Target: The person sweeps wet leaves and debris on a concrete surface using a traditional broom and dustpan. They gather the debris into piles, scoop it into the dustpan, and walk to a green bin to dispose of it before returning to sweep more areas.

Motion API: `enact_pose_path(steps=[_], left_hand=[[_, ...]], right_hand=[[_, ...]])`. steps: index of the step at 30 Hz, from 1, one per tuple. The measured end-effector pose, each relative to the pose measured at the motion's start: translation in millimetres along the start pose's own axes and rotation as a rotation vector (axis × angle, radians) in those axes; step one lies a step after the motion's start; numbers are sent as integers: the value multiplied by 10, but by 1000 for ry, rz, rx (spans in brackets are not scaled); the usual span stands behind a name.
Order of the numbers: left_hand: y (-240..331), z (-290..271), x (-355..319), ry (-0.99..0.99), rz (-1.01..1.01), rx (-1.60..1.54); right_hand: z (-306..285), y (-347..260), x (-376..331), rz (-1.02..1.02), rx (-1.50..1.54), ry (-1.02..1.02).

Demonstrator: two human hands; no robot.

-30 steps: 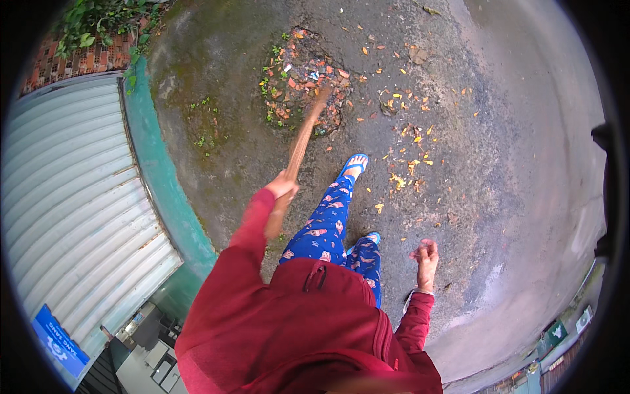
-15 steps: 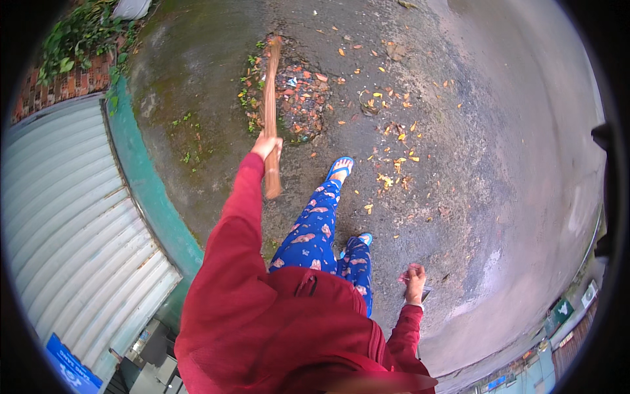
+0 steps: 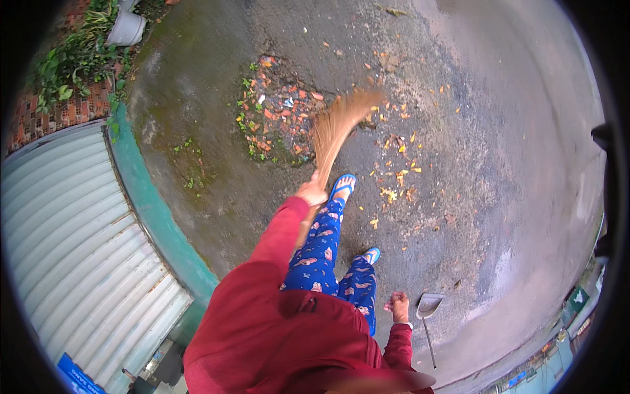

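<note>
One hand, left hand (image 3: 312,193), is gripping broom (image 3: 338,125); right hand (image 3: 398,306) clenched on nothing. Hard strokes risk scattering leaves (image 3: 397,174) wider.

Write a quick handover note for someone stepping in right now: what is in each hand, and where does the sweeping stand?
Left hand: gripping the broom, bristles among leaves near the pothole.
Right hand: closed by the hip; the dustpan is beside it, but whether it holds the handle is unclear.
Done: nothing visibly collected.
Left: yellow leaves lie scattered on the pavement ahead of the feet; dustpan looks empty.
</note>
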State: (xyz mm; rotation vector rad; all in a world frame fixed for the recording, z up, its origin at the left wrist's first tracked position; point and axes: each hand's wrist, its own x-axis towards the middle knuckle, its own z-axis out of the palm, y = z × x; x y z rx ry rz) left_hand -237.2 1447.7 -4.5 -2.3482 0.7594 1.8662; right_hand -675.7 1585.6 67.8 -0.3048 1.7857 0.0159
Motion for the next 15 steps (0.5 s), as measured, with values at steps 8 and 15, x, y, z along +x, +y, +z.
enact_pose_path(steps=[8, 15], left_hand=[[-273, -1041, -433, 213, 40, -223], [305, -2188, 1544, 426, 84, -491]], right_hand=[[-119, -605, 189, -258, 119, 19], [23, -684, -62, -284, 48, 72]])
